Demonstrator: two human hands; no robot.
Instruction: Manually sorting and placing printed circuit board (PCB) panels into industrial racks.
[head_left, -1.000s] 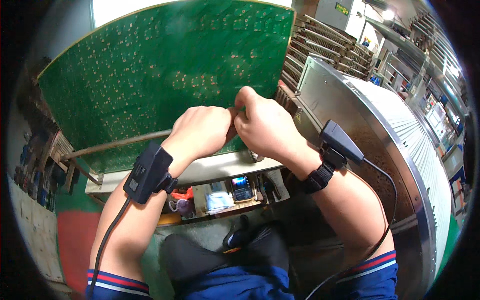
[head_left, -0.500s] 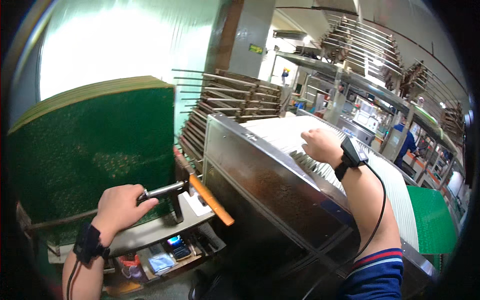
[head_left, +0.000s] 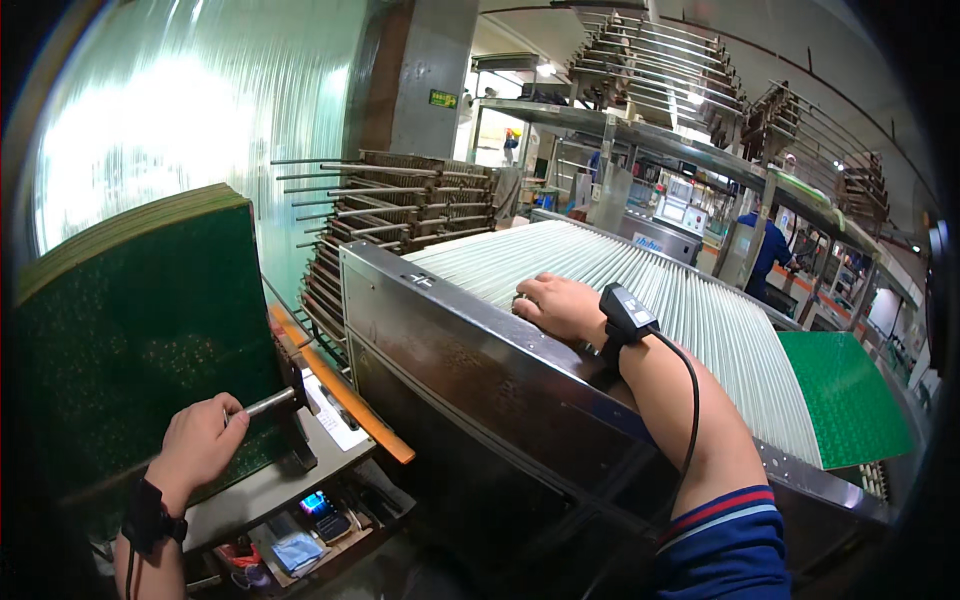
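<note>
My left hand (head_left: pixel 200 445) is closed around a round metal bar (head_left: pixel 270 402) beside a stack of large green boards (head_left: pixel 150 345), which stands on edge at the left. My right hand (head_left: pixel 562 308) is over the near side of a conveyor bed of white parallel rods (head_left: pixel 690 320), just past its metal side rail (head_left: pixel 480 312). Its fingers are curled, and whatever they may hold is hidden. Each wrist wears a black strapped device with a cable. Over the right end of the bed lies a green sheet (head_left: pixel 845 395).
An orange bar (head_left: pixel 385 438) slants beside the conveyor's dark metal side. Below the boards, a shelf (head_left: pixel 345 540) holds a lit phone (head_left: pixel 318 503) and a blue packet (head_left: pixel 297 552). Racks of metal rods (head_left: pixel 420 200) stand behind. A person in blue (head_left: pixel 768 250) works at the far right.
The view has swung right, so most things sit further left. My right hand has come down closer to the side rail. My left hand still grips the metal bar.
</note>
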